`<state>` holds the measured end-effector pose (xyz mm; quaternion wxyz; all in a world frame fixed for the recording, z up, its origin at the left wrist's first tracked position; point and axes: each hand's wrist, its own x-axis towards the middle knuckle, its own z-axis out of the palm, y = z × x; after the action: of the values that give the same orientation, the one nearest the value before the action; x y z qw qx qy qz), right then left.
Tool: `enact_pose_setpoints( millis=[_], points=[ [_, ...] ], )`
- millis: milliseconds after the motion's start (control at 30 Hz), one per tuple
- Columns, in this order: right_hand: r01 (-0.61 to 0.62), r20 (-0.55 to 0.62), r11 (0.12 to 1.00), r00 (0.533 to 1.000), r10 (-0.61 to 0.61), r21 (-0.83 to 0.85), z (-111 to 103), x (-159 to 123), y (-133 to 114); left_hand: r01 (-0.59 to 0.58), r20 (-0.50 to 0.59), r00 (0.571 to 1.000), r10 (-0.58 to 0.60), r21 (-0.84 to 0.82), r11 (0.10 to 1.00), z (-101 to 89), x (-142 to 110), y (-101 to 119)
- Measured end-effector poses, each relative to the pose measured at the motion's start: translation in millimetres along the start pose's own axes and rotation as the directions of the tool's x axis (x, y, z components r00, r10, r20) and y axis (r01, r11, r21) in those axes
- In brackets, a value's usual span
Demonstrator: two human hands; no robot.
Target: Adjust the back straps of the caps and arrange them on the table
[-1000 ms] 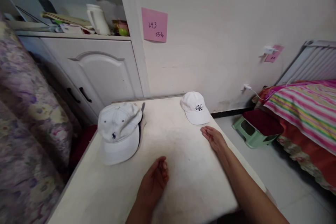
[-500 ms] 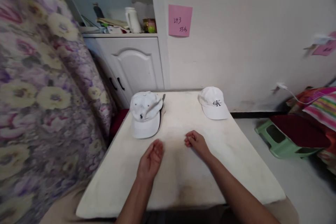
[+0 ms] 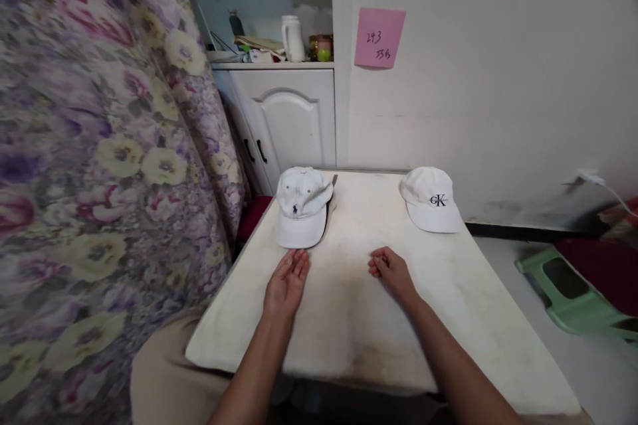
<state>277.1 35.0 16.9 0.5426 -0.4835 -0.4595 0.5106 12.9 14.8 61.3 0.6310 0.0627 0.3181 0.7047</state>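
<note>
Moved since a second ago: right hand (image 3: 395, 273) has gone from beside the white cap with CK letters (image 3: 431, 198) to the middle of the desk (image 3: 329, 339); left hand (image 3: 284, 287) has come up to the front of the white cap with a rider emblem (image 3: 302, 198); the view has turned left.
Left fingers (image 3: 300, 263): unclamped, apart from the thumb and lightly bent, palm partly upward, tips right at the brim of the rider cap; touching or just short of it, I cannot tell.
Right fingers (image 3: 375, 267): curled in together, loosely; whether they meet the palm, I cannot tell.
Rider cap: upright at the desk's far left, brim toward the person, dark edge and strap (image 3: 335, 180) showing along its right side.
CK cap: upright at the far right, well apart from the other, brim toward the near right.
Wall (image 3: 478, 80): pink note (image 3: 379, 38) with handwriting, plug (image 3: 589, 177) lower right.
Left side: flowered curtain (image 3: 90, 146), pale cabinet (image 3: 299, 123), white jug (image 3: 293, 38) on the shelf above its doors.
Right side: green stool (image 3: 573, 302) with a dark red top, on the floor.
</note>
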Motion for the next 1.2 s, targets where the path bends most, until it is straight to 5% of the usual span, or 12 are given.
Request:
enact_pose_setpoints(
  millis=[233,700,867,1000,1100,1200],
  points=[
    [0.006,0.009,1.000,1.000,-0.006,-0.003,0.6,1.4,3.9,-0.041,0.061,0.997,0.045,-0.052,0.998,24.2,12.2,14.3],
    [0.009,0.011,0.999,1.000,-0.009,0.038,2.5,4.3,3.7,-0.105,0.249,0.959,0.137,-0.136,0.985,116.2,52.5,61.4],
    [-0.039,0.031,0.993,0.999,0.035,0.115,1.9,5.9,-0.4,-0.102,0.339,0.930,0.143,-0.137,0.985,139.3,48.2,55.2],
    [-0.091,0.113,0.972,0.991,0.068,0.215,-2.9,3.4,-17.2,0.012,0.375,0.926,0.031,-0.112,0.994,125.6,14.7,13.7],
    [-0.122,0.195,0.923,0.979,0.053,0.365,-8.8,-1.8,-35.9,0.199,0.332,0.929,-0.160,-0.085,0.976,91.3,-23.5,-33.2],
    [-0.146,0.187,0.807,0.981,0.045,0.573,-16.3,-5.9,-49.4,0.401,0.322,0.874,-0.364,-0.056,0.914,52.6,-58.1,-75.7]
  ],
)
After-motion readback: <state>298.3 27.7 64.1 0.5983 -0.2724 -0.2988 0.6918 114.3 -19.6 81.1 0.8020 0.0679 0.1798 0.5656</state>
